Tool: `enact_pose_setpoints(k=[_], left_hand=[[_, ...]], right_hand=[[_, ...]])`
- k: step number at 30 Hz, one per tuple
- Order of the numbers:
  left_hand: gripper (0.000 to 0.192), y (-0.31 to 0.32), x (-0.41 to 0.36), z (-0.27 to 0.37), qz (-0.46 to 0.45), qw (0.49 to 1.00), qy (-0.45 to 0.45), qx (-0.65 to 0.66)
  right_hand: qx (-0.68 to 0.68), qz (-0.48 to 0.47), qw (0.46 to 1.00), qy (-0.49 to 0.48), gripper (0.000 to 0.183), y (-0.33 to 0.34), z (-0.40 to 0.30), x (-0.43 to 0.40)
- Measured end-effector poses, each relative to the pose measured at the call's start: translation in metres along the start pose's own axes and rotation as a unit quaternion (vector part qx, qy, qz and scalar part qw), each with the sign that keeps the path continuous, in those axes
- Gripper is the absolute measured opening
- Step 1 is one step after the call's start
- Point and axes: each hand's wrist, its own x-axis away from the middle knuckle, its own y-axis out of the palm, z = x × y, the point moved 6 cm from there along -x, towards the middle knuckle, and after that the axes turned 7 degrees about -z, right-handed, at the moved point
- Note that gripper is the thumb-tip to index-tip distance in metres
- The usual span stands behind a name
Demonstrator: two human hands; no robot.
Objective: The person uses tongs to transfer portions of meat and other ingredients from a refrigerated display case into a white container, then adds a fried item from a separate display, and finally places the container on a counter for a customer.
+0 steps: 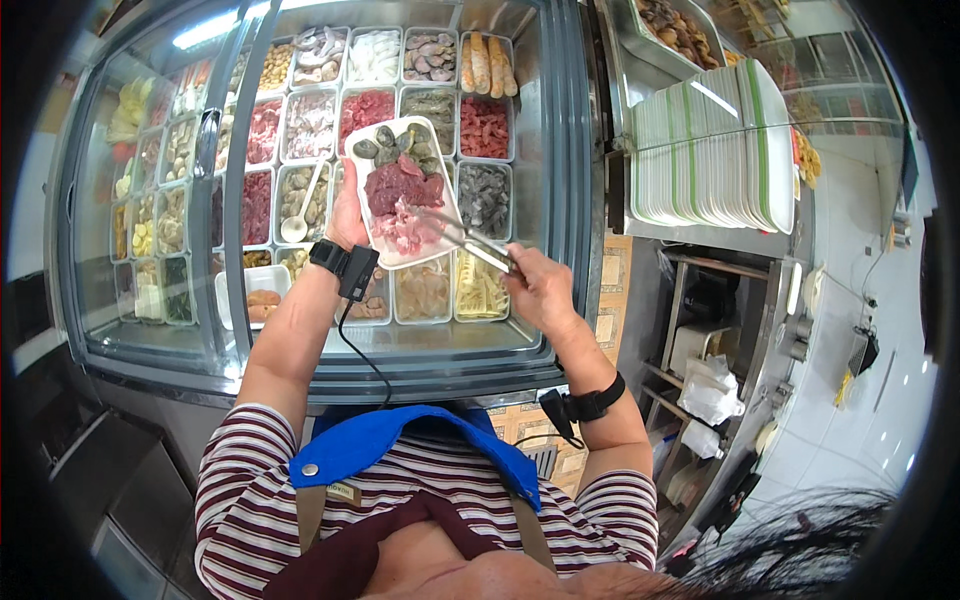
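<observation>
My left hand (348,210) holds a white rectangular tray (388,256) by its left side, above the containers of a chest display case. Dark grey-green preserved-egg-like pieces (386,144) lie at the tray's far end. Dark red sliced meat (401,187) fills its middle, and paler pink meat pieces (405,229) lie at the near end. In my right hand (541,285) are metal tongs (480,247), gripped near their back end. Their tips reach over the pink meat; blur hides whether they pinch any.
The glass-topped case has a grey frame (559,187). Inside stand several food tubs, one with a white ladle (300,214) and one with dark grey strips (484,199). Stacked white trays (697,165) with green edges stand right, before a metal pan of brown food (679,34). Below is a metal rack (712,300).
</observation>
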Motion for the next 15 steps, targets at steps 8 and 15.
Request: enact_pose_setpoints(k=[8,15], left_hand=[[0.086,-0.020,0.001,0.001,0.075,0.993,-0.055,-0.070],[0.084,-0.027,0.001,-0.007,0.085,0.991,-0.086,-0.055]], right_hand=[[0.123,-0.087,0.988,-0.013,0.024,0.005,-0.001,-0.030],[0.144,-0.041,0.989,-0.009,0.026,-0.001,0.003,-0.036]])
